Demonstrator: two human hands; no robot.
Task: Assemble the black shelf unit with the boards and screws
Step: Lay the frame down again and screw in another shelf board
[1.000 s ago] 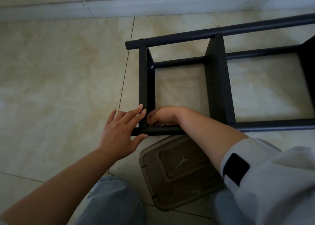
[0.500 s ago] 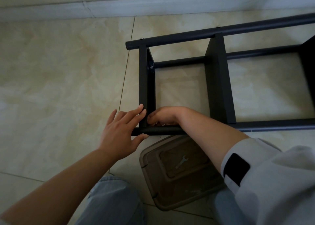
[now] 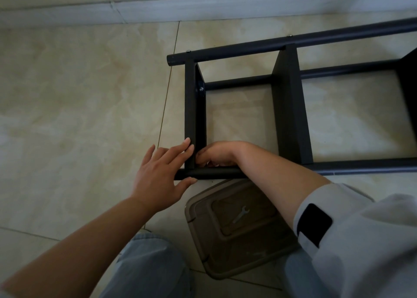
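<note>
The black shelf unit (image 3: 291, 108) lies on its side on the tiled floor (image 3: 79, 106), which I judge puts the corner where the end board (image 3: 194, 115) meets the near tube (image 3: 216, 173) within easy reach. My left hand (image 3: 161, 176) rests there with fingers straight and spread against the board and thumb under the tube, apparently to brace the joint. My right hand (image 3: 216, 154) curls its fingers inside that corner, probably around a screw, though I cannot tell what they pinch; a small wrench (image 3: 241, 214) waits on the brown container lid (image 3: 239, 227) beside my knee.
</note>
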